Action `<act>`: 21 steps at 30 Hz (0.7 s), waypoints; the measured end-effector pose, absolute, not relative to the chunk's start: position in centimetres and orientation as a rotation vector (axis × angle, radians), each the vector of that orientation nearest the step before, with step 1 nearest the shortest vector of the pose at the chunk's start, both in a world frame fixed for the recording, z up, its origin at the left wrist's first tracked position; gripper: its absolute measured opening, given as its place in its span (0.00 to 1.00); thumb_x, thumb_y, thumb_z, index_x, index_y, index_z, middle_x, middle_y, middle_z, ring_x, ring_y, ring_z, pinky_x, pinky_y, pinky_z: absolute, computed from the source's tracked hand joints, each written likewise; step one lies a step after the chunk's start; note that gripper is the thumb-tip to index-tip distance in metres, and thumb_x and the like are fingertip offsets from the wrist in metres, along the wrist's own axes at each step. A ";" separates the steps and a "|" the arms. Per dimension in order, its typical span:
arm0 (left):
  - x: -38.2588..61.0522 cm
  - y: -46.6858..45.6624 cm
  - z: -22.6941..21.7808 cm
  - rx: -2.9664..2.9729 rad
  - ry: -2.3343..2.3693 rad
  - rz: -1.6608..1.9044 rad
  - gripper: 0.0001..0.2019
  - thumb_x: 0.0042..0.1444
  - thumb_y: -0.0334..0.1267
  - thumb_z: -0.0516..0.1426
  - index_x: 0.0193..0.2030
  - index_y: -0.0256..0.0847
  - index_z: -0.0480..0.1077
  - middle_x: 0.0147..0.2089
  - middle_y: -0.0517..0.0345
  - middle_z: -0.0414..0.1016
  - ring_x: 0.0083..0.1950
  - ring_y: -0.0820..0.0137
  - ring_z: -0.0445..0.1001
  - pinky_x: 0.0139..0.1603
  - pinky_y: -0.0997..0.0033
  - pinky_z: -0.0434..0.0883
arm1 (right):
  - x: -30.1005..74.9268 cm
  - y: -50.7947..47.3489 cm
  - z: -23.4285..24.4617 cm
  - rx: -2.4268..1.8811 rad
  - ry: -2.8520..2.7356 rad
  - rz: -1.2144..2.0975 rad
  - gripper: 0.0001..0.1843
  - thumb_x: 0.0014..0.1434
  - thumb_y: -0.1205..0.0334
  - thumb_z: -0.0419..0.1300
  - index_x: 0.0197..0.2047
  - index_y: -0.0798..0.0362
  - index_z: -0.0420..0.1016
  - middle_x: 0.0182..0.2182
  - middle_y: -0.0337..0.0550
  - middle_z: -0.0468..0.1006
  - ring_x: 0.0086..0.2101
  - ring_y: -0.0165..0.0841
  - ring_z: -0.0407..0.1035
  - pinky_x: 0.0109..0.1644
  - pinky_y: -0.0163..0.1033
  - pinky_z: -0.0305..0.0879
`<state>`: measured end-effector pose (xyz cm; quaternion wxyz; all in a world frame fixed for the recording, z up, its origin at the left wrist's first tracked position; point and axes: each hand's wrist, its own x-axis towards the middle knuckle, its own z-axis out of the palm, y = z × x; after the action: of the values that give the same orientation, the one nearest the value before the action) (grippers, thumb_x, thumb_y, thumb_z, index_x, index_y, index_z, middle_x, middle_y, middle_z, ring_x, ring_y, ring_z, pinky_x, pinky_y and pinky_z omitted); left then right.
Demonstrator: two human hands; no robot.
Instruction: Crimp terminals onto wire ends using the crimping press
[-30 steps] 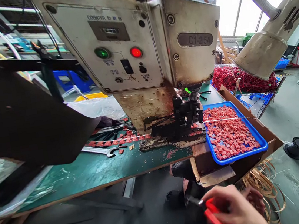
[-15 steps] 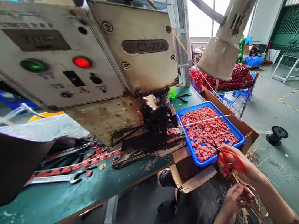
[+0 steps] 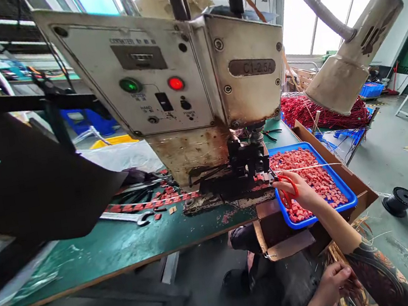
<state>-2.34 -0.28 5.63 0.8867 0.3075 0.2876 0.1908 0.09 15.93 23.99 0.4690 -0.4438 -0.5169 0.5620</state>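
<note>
My right hand (image 3: 298, 191) holds red-handled scissors (image 3: 287, 190) by the loops, their tip close to the machine's dark press head (image 3: 249, 159). Below the hand lies a blue tray (image 3: 350, 204) filled with small red-pink pieces (image 3: 301, 161). A thin white strand (image 3: 317, 166) crosses above the tray from the press head toward the right. Low in the view, my left hand (image 3: 337, 280) is closed, with its fingertips pressed together on thin tan strips (image 3: 338, 254). The strips hang in a tangle around it, and part of the grip is hidden.
The pale machine body (image 3: 181, 100) fills the centre. A lamp (image 3: 341, 73) overhangs the tray. An open cardboard box (image 3: 289, 246) sits below the tray's near edge. Left on the green bench (image 3: 126, 251) lies a wrench (image 3: 127, 216). A black spool (image 3: 400, 201) stands on the floor.
My right hand has moved left and up with the scissors, from the tray's near corner to the press head. My left hand stays low among the strips. The view has shifted left.
</note>
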 end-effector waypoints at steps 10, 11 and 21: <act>-5.8 0.5 8.4 0.745 0.417 0.474 0.32 0.43 0.67 0.68 0.39 0.39 0.75 0.35 0.53 0.79 0.34 0.67 0.77 0.42 0.65 0.71 | 2.8 9.5 26.0 -1.154 -1.386 1.261 0.21 0.52 0.49 0.73 0.36 0.49 0.66 0.18 0.26 0.67 0.15 0.23 0.56 0.18 0.29 0.51; -6.6 0.6 9.1 0.724 0.368 0.532 0.33 0.45 0.68 0.67 0.44 0.40 0.76 0.40 0.51 0.80 0.38 0.65 0.79 0.45 0.62 0.73 | 3.2 7.7 25.6 -1.204 -1.369 1.210 0.21 0.52 0.49 0.73 0.38 0.49 0.68 0.19 0.26 0.66 0.16 0.23 0.56 0.19 0.30 0.52; -7.0 -1.5 11.7 0.717 0.399 0.828 0.41 0.42 0.61 0.72 0.61 0.45 0.69 0.51 0.47 0.77 0.49 0.56 0.78 0.47 0.60 0.75 | 6.4 -2.3 22.9 -1.524 -1.771 1.108 0.12 0.60 0.59 0.64 0.47 0.49 0.84 0.39 0.47 0.85 0.40 0.41 0.79 0.46 0.41 0.75</act>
<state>-6.98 -1.46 11.69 0.8349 0.3384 0.1885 0.3910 6.39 -2.26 22.92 0.2743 -0.5666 -0.6587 0.4120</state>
